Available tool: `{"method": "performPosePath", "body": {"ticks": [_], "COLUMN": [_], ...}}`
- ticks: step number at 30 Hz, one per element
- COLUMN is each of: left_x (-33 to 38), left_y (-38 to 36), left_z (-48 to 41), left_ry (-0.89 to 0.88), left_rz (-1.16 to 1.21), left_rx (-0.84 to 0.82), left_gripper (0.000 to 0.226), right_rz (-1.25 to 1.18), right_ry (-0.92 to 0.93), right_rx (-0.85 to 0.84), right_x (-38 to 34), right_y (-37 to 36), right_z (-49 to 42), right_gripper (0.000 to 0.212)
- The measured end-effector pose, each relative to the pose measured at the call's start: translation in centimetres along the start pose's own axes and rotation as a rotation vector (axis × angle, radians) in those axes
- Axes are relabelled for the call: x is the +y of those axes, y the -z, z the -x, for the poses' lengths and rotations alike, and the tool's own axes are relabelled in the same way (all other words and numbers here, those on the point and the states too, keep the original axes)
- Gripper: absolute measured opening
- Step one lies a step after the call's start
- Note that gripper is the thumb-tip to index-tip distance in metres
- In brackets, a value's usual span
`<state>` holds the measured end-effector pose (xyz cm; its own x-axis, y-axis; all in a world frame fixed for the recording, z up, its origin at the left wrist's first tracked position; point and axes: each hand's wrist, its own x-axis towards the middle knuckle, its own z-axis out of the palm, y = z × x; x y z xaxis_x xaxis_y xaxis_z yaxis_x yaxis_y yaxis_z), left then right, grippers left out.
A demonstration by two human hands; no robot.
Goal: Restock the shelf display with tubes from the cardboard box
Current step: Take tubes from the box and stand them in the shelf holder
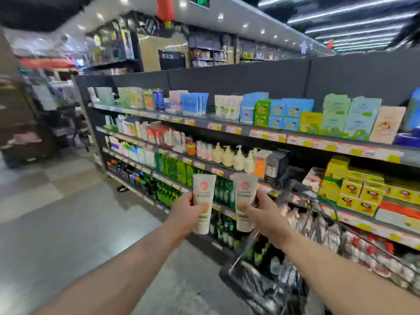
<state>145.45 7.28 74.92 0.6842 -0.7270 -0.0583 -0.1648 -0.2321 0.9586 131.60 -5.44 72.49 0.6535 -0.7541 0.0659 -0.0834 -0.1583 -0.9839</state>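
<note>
— What do I have at frame centre?
— My left hand (185,210) grips a white plastic tube with a red logo (203,198). My right hand (264,215) grips a second white logo tube (245,196) just beside it. Both are upright and apart.
— And the room?
— It's a shop aisle: a dark stocked shelf unit (227,129) on the right, a glossy grey floor (68,212) on the left.

The left tube (204,185) and right tube (245,185), mid-frame, look like smooth white plastic with a soft sheen. The floor (68,223) at left is polished tile, glossy with reflected light. The shelf panel (250,80) above is dark and matt. The cart (295,280) at lower right is dark metal wire. The yellow boxes (354,189) at right look like printed card.
</note>
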Motion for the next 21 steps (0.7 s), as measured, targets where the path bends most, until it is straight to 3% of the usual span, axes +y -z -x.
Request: {"method": "performPosePath", "body": {"ticks": [7,12,21], "left_x": [-0.5,-0.3,-0.2], "left_y": [8.5,10.3,16.0], "left_z": [-1.4,-3.8,-13.6], "left_ry": [-0.048,-0.077,-0.098], "left_rz": [0.037,0.064,0.036], "left_rx": [0.049,0.034,0.074], "left_gripper": [0.012,0.018,0.016], "right_rz": [0.243,0.224,0.243], "right_ry": [0.058,0.06,0.146], "right_rx": [0.031,0.043,0.043], "right_x": [-4.8,-6.3,-7.9], "right_y": [-7.5,-9.0,-14.1], "right_z": [-1.0,-3.1,-14.5], "right_gripper": [0.031,0.052,0.045]}}
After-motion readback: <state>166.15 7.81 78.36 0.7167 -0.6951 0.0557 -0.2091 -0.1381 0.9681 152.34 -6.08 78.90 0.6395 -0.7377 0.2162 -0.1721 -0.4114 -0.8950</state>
